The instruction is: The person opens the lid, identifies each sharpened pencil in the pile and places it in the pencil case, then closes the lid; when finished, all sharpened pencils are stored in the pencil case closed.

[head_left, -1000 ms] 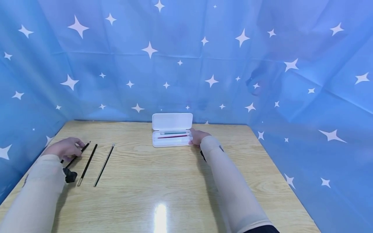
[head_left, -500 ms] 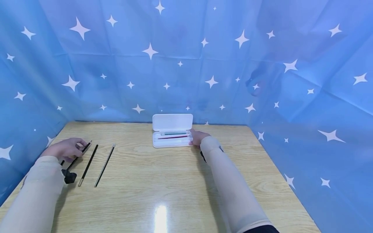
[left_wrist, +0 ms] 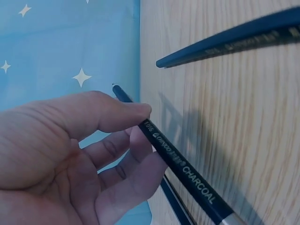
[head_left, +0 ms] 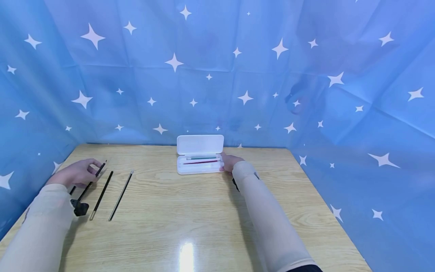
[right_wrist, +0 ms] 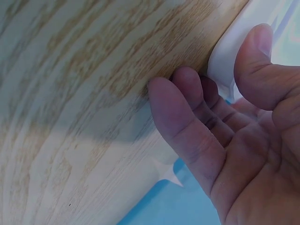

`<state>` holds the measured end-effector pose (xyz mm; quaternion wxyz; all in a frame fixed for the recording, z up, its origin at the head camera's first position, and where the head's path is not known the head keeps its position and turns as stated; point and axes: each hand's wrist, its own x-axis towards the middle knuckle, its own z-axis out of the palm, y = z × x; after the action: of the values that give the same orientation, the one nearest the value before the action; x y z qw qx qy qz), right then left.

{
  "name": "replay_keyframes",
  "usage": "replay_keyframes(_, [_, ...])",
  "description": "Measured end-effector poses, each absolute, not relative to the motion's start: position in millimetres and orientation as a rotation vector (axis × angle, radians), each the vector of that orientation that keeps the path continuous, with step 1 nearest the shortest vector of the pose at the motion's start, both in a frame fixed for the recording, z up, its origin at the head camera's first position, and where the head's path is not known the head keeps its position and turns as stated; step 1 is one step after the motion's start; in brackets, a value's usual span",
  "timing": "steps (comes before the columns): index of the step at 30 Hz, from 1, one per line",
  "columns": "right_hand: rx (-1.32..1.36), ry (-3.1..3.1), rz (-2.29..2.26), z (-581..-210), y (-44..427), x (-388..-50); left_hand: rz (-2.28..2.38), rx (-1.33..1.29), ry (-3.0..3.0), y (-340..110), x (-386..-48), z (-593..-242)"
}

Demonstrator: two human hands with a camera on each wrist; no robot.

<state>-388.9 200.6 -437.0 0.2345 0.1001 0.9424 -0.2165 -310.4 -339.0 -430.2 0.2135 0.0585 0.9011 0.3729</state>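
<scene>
My left hand (head_left: 76,173) pinches a black charcoal pencil (left_wrist: 173,161) between thumb and fingers at the table's left. The pencil slants, with its sharpened end pointing away and its shadow on the wood. Part of another dark pencil (left_wrist: 177,204) shows beneath the hand. Two more pencils, a black one (head_left: 102,195) and one with a pale end (head_left: 121,195), lie to the right. At the back, my right hand (head_left: 232,161) rests at the right end of an open white pencil case (head_left: 199,144), fingers loosely bent. A teal pencil (head_left: 202,158) and a red pencil (head_left: 201,162) lie inside.
The wooden table (head_left: 163,219) runs back to a blue curtain (head_left: 217,49) with white stars, which also closes off both sides. The case's raised lid stands close to the curtain. A black wrist strap piece (head_left: 79,207) hangs by the left sleeve.
The charcoal pencil's tip has risen slightly with my left hand. The right hand and the case stay put; the whole head view has shifted a little.
</scene>
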Motion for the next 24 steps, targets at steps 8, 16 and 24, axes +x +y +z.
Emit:
replay_keyframes(8, [0.24, 2.603, -0.567, -438.0, 201.1, -386.6, 1.052, 0.208, 2.527, -337.5, -309.7, -429.2])
replay_keyframes(16, [0.284, 2.593, -0.591, -439.7, 201.1, -389.5, 1.064, 0.247, 2.539, -335.5, -311.6, -427.9])
replay_keyframes(24, [0.265, 2.602, -0.542, -442.7, 202.3, -393.0, 1.08, 0.246, 2.562, -331.2, -312.9, -426.7])
